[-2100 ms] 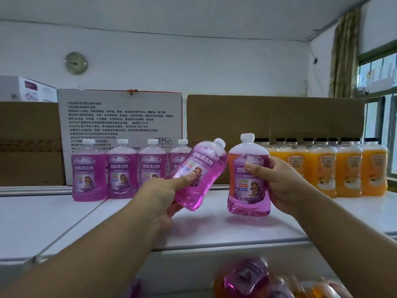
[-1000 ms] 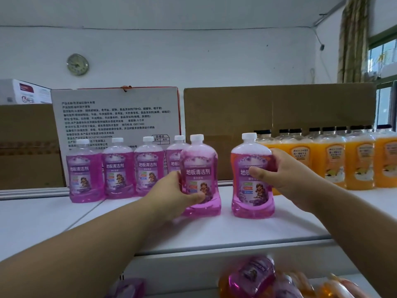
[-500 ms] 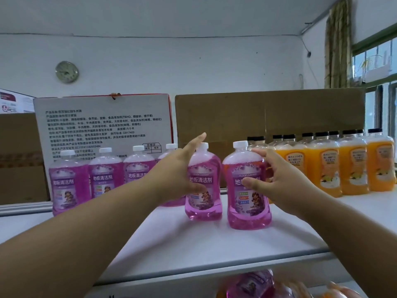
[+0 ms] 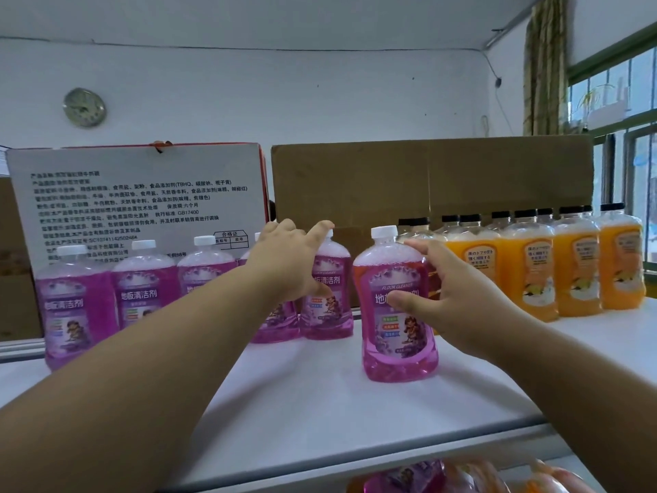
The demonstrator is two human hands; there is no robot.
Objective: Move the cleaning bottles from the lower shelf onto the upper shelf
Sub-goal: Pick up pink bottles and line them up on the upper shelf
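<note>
white upper shelf (image 4: 320, 403): both spread hands, left hand (image 4: 288, 265), right hand (image 4: 451, 300), touch pink-liquid bottles (image 4: 394, 314).

Stockroom: shelved bottle rows (image 4: 526, 272), cartons (image 4: 426, 179) behind.

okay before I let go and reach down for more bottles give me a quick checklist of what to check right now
1. Left purple bottle upright on the upper shelf: ok.
2. Right purple bottle upright, standing forward of the purple row: ok.
3. White caps on both: ok.
4. Left hand off its bottle: not ok, thumb and fingers touch it.
5. Right hand off its bottle: not ok, fingers touch it.
6. More bottles on the lower shelf: ok, though blurred.
</note>
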